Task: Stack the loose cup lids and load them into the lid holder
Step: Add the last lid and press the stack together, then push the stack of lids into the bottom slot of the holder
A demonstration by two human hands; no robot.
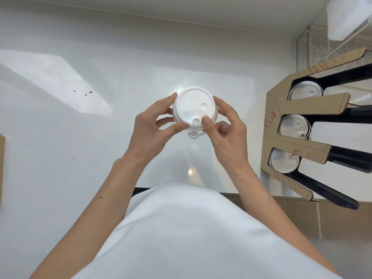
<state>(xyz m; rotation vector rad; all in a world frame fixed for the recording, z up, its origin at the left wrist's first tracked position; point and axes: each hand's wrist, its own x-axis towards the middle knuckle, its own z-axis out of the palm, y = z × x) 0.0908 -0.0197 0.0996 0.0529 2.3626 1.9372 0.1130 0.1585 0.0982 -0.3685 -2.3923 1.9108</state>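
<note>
A short stack of white plastic cup lids (194,106) is held over the middle of the white counter, top face up, with a sip hole and a small plug tab at its near edge. My left hand (155,127) grips its left rim with thumb and fingers. My right hand (225,127) grips the right rim, its thumb pressing on top near the sip hole. The cardboard lid holder (281,115) stands at the right with three slots, each showing a lid: far (305,92), middle (293,126), near (283,161).
The white speckled counter (80,137) spreads left and ahead; its front edge runs just below my hands. A cardboard box edge (1,168) shows at the far left. A clear acrylic container (348,19) sits at the back right. Tiled floor lies at the lower right.
</note>
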